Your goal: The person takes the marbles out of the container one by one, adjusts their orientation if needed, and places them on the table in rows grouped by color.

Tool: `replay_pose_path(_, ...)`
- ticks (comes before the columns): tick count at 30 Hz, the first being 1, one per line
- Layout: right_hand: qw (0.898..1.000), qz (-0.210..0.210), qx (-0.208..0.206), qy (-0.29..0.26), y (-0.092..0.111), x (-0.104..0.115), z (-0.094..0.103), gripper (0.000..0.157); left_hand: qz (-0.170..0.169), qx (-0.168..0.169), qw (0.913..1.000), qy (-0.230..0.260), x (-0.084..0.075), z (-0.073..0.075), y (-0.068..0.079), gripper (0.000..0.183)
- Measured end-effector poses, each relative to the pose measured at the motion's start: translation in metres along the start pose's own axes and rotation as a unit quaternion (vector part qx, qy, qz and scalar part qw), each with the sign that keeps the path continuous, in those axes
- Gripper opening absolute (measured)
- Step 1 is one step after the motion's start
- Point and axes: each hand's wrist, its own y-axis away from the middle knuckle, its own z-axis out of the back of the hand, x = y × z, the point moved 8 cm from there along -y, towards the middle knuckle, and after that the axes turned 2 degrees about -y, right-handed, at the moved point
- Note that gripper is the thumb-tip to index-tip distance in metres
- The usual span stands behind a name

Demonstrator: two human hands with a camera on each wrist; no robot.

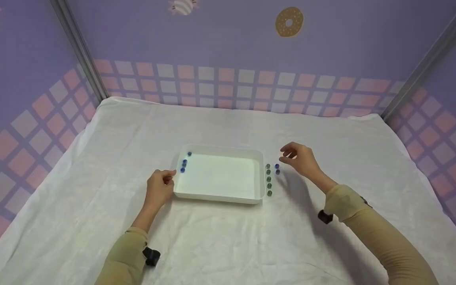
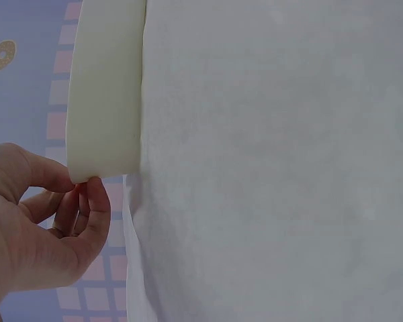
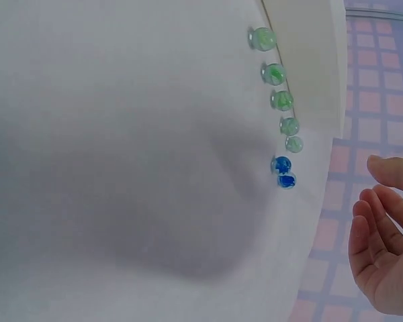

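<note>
A white rectangular tray [image 1: 216, 196] stands on a white cloth. My left hand [image 1: 159, 189] pinches its left rim with thumb and fingertips, as the left wrist view shows at the tray's end [image 2: 107, 100]. Inside the tray, several blue marbles [image 1: 183, 170] lie along the left wall. Outside the right wall, several green marbles [image 1: 268, 179] form a column, with two blue marbles [image 3: 287, 180] beside its far end. My right hand [image 1: 298, 159] hovers just right of the blue pair, thumb and fingers parted and nothing between them.
The white cloth [image 1: 220, 245] covers the tabletop. Purple walls [image 1: 228, 43] with pink and white squares enclose the back and both sides, with grey metal posts [image 1: 78, 47] at the corners.
</note>
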Motion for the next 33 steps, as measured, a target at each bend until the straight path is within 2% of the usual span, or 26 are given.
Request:
replay_pose_path(7, 1.000, 0.003, 0.024, -0.001, -0.004, 0.006, -0.001, 0.028, 0.001, -0.002, 1.0000, -0.002, 0.000, 0.001, 0.000, 0.033)
replay_pose_path(10, 0.999, 0.018, 0.035, 0.001, -0.006, 0.009, -0.003, 0.027, 0.001, -0.003, 1.0000, -0.003, 0.000, 0.002, 0.000, 0.033)
replay_pose_path(14, 0.995, 0.082, 0.060, 0.018, -0.009, 0.018, -0.006, 0.027, 0.000, 0.000, 1.0000, -0.001, -0.001, 0.003, 0.001, 0.034)
replay_pose_path(18, 0.983, 0.149, 0.098, 0.041, -0.013, 0.032, -0.009, 0.027, -0.007, 0.000, 1.0000, 0.003, -0.002, 0.003, 0.001, 0.034)
replay_pose_path(22, 0.971, 0.183, 0.145, 0.056, -0.017, 0.045, -0.011, 0.027, -0.009, -0.006, 0.9999, 0.004, -0.003, 0.004, 0.001, 0.033)
replay_pose_path(26, 0.962, 0.194, 0.181, 0.062, -0.022, 0.053, -0.015, 0.028, -0.006, -0.009, 0.9999, 0.004, -0.003, 0.004, 0.001, 0.033)
replay_pose_path(33, 0.961, 0.190, 0.192, 0.056, -0.035, 0.058, -0.022, 0.029, 0.008, -0.005, 1.0000, -0.002, -0.001, 0.001, 0.001, 0.033)
